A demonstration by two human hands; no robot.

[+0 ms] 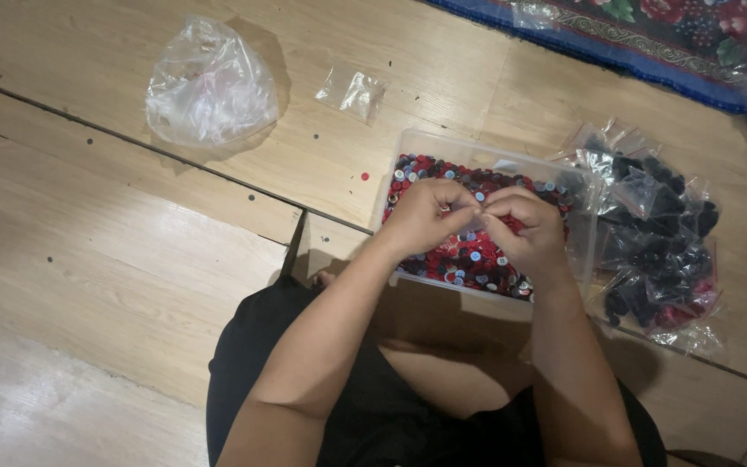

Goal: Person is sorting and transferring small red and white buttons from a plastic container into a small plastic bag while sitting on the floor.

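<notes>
A clear plastic box (pixel 408 143) sits on the wooden floor in front of me, filled with many small buttons (pixel 469 259), mostly red, with some blue, dark and white ones. Both my hands hover over the box, fingertips meeting in the middle. My left hand (pixel 424 216) and my right hand (pixel 525 227) pinch something small between them; it is too small to tell what, probably a small bag or a button. My forearms reach out over my lap, which is covered in black cloth.
A pile of small clear bags holding dark buttons (pixel 659 242) lies right of the box. A crumpled clear plastic bag (pixel 209 86) and a small empty clear bag (pixel 352 89) lie on the floor at upper left. A patterned rug with a blue edge (pixel 650 35) runs along the top right.
</notes>
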